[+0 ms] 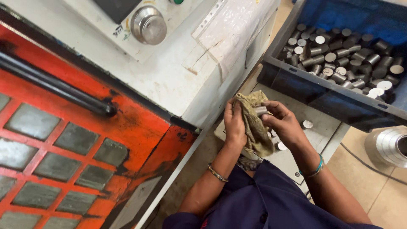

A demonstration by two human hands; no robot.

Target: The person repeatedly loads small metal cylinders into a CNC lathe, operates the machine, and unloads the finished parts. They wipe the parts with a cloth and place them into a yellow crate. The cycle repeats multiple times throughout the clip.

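While right hand (285, 123) grips cylinder (260, 111), rag (254, 127)

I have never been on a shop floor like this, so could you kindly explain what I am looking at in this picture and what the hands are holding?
The one picture comes from a camera worn on the person's head, looking down at their own two hands. The left hand holds a dirty cloth; the right hand grips a short metal cylinder against it. To the left stands a machine with a red door and a grey control panel with a round knob. Upper right, a dark plastic crate holds many similar cylinders. A few loose ones lie on the grey metal surface beneath the hands.
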